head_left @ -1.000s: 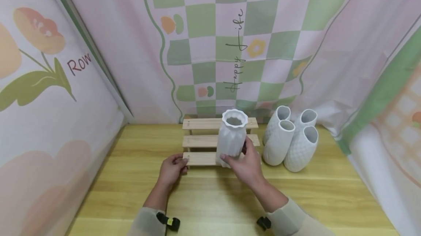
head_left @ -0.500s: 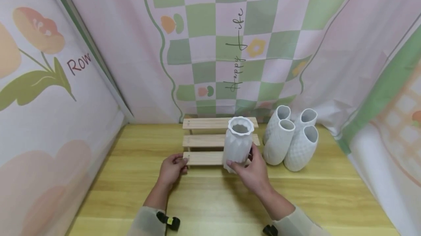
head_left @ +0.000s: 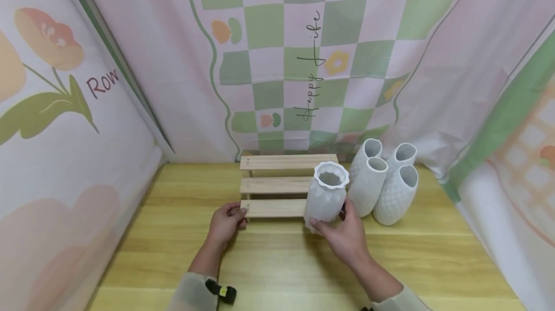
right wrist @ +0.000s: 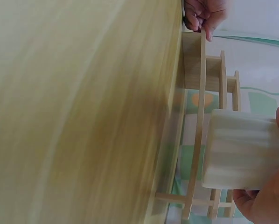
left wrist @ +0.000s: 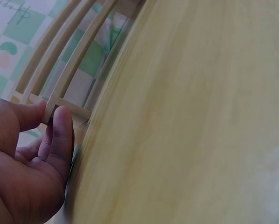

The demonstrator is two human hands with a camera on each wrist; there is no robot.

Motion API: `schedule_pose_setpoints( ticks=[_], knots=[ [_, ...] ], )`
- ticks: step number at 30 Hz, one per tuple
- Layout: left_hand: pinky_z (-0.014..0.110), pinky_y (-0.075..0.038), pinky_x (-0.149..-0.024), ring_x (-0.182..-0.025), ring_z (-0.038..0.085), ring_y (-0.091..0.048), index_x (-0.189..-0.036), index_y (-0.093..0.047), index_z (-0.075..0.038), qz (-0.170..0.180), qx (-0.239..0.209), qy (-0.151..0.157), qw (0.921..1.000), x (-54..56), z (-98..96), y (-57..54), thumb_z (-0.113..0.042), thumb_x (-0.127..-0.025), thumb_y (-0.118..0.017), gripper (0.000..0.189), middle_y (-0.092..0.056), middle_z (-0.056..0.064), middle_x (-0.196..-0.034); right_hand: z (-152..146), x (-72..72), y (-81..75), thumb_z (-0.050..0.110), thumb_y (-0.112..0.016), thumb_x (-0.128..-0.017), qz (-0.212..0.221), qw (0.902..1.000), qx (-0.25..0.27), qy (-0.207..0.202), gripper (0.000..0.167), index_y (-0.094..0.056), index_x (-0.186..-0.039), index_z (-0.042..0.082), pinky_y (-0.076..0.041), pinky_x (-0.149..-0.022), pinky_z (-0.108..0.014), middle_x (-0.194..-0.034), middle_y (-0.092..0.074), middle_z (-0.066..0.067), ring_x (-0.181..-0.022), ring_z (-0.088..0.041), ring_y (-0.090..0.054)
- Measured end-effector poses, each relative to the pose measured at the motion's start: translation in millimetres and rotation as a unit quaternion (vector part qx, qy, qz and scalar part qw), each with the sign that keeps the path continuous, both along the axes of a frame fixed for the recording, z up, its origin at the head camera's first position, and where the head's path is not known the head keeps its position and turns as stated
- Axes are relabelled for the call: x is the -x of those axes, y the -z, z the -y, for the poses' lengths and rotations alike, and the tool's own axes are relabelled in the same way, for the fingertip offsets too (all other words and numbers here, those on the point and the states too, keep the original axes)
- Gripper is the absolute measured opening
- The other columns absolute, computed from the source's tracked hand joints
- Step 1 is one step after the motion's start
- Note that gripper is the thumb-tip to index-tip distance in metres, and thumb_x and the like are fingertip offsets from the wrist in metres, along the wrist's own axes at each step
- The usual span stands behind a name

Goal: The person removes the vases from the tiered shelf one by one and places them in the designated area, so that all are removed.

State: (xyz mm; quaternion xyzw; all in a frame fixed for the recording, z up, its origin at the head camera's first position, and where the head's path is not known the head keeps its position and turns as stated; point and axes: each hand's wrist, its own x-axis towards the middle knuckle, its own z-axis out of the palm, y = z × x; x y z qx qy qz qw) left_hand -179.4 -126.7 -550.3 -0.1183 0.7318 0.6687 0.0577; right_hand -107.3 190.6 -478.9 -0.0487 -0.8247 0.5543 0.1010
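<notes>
A white vase (head_left: 326, 200) with a scalloped rim and faceted sides is gripped in my right hand (head_left: 347, 236), thumb on the front and fingers behind. It is held in front of the right end of a three-step wooden shelf (head_left: 273, 209), and in the right wrist view its base (right wrist: 242, 149) shows above the table surface. My left hand (head_left: 226, 224) pinches the front left corner of the lowest slat. In the left wrist view the thumb and fingers of the left hand (left wrist: 32, 158) close on that slat's end.
Several white textured vases (head_left: 367, 188) stand grouped to the right of the shelf on the wooden table (head_left: 269, 263). A patterned curtain (head_left: 303, 60) hangs right behind the shelf, and a printed white panel (head_left: 65, 157) borders the left side.
My right hand has carried the scalloped vase to the right and toward me, uncovering more of the shelf slats. The left hand keeps its place on the shelf corner.
</notes>
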Motion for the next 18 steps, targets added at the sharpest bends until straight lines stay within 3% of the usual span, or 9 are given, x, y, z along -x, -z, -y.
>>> schedule_pose_setpoints(
  ticks=[7,18],
  knots=[
    [0.033,-0.064,-0.076,-0.084,0.022,-0.071,-0.135,-0.06,0.004,0.001,-0.006,-0.002,1.0,-0.2,-0.8,-0.9,-0.012,-0.099,-0.071,0.041,-0.069,0.016,-0.105,-8.3,-5.2,1.9,0.024,-0.096,-0.075,-0.016,0.9998,-0.003,0.009,0.092,-0.043,-0.148,0.003,-0.037,-0.118,-0.058,-0.145,-0.053,-0.021,-0.136,-0.041,-0.051],
    [0.032,-0.064,-0.076,-0.085,0.021,-0.071,-0.135,-0.059,0.007,-0.017,-0.019,0.003,0.9997,-1.8,1.2,0.2,-0.013,-0.099,-0.072,0.043,-0.068,0.018,-0.107,-21.3,-14.7,5.2,0.025,-0.096,-0.075,-0.026,0.9992,-0.018,0.024,0.094,-0.042,-0.149,0.003,-0.042,-0.115,-0.057,-0.144,-0.053,-0.022,-0.134,-0.042,-0.053]
  ],
)
